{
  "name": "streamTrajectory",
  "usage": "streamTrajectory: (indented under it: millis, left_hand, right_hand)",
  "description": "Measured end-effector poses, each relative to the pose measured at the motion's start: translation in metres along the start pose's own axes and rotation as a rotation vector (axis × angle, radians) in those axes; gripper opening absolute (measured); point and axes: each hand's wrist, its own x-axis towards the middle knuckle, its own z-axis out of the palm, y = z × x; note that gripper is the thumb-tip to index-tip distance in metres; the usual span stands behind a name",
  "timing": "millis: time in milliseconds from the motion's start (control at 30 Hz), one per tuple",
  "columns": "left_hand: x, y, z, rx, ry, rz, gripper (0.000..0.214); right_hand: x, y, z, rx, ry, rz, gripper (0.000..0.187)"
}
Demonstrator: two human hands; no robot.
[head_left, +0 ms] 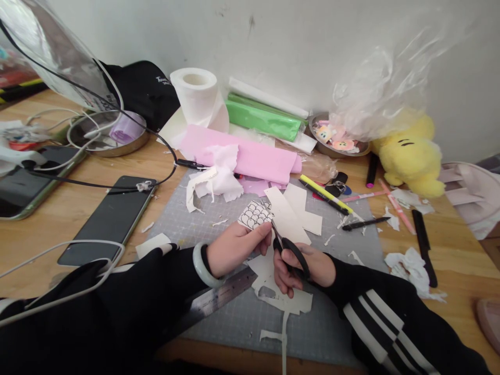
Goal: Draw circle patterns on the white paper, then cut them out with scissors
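My left hand (244, 245) pinches a small piece of white paper (254, 214) covered in a black scale-like line pattern. A pair of black-handled scissors (296, 255) is gripped in my right hand (291, 268), fingers through the loops. The blades point up and away, meeting the right edge of the patterned paper; whether they are parted I cannot tell. Both hands are over the grey cutting mat (230, 323). Blank white paper strips (287, 213) lie just beyond the scissors, and cut paper scraps (292, 299) lie beneath my right hand.
A metal ruler (224, 297) lies under my left wrist. Left are a phone (111, 221), cables and a metal bowl (109, 148). Behind stand a paper roll (195, 99), pink paper (242, 153) and a green pack (265, 117). Pens, a utility knife (424, 247) and a yellow plush (408, 153) are right.
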Motion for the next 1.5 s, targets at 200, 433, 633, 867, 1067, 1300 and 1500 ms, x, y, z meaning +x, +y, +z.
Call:
streamTrajectory:
  millis: [200, 433, 633, 867, 1067, 1300, 1500]
  left_hand:
    - [-0.001, 0.000, 0.000, 0.000, 0.005, -0.002, 0.041]
    - [0.000, 0.000, -0.001, 0.005, -0.007, -0.004, 0.041]
    - [0.000, 0.001, 0.000, -0.008, -0.010, 0.002, 0.039]
    - [0.000, 0.000, -0.001, -0.118, -0.034, 0.021, 0.041]
    - [-0.001, 0.005, -0.001, -0.147, 0.033, 0.047, 0.041]
    - [0.006, -0.014, -0.003, -0.320, 0.036, 0.143, 0.050]
    - [0.002, -0.005, -0.001, -0.221, 0.076, 0.072, 0.046]
  right_hand:
    - [0.001, 0.001, 0.000, -0.002, 0.011, 0.005, 0.047]
    - [0.002, 0.001, 0.000, -0.006, 0.015, 0.006, 0.048]
    - [0.002, 0.002, -0.001, -0.002, 0.009, 0.000, 0.048]
    - [0.002, 0.003, -0.001, 0.022, 0.004, -0.009, 0.048]
    - [0.002, 0.003, -0.002, 0.040, 0.010, -0.003, 0.047]
    - [0.001, 0.003, -0.001, 0.032, 0.008, -0.006, 0.048]
    - [0.002, 0.001, 0.000, -0.001, 0.018, 0.005, 0.049]
